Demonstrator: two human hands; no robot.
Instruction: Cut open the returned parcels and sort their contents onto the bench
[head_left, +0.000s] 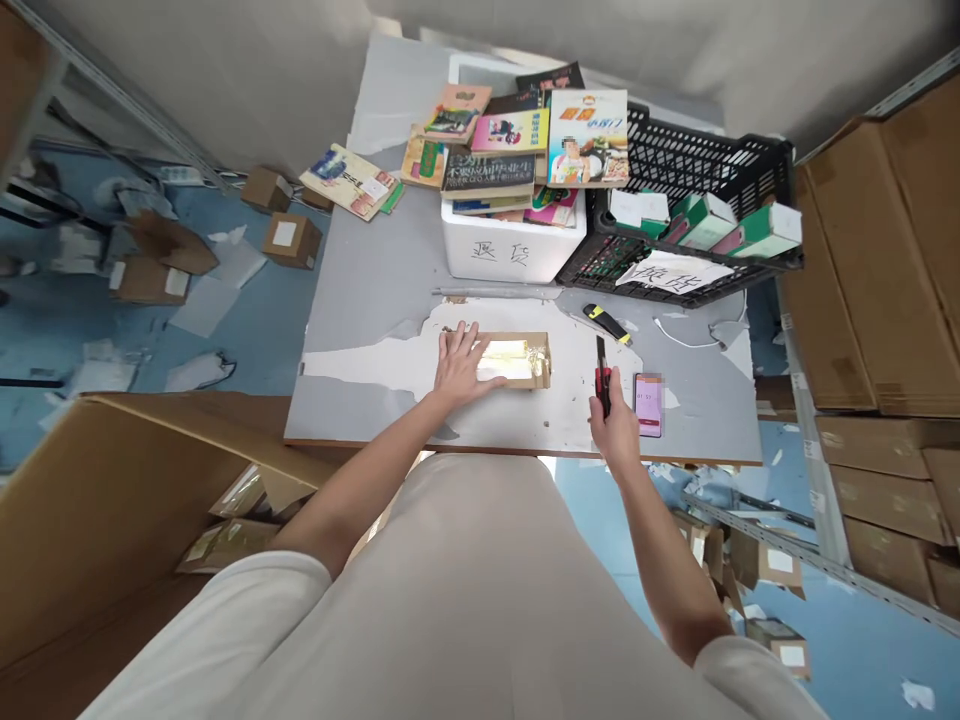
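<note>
A small brown cardboard box with a shiny taped label lies flat on the table in front of me. My left hand rests on its left end, fingers spread. To the right, my right hand grips a red and black utility knife, its dark tip directed away from me and apart from the box. A yellow and black box cutter lies just beyond that knife. Beside my right hand is a phone with a lit pink screen.
Behind the box stand a white foam bin heaped with books and a black plastic crate holding green-and-white boxes. Several books lie at the table's left edge. A large open carton stands left; stacked cartons fill the right.
</note>
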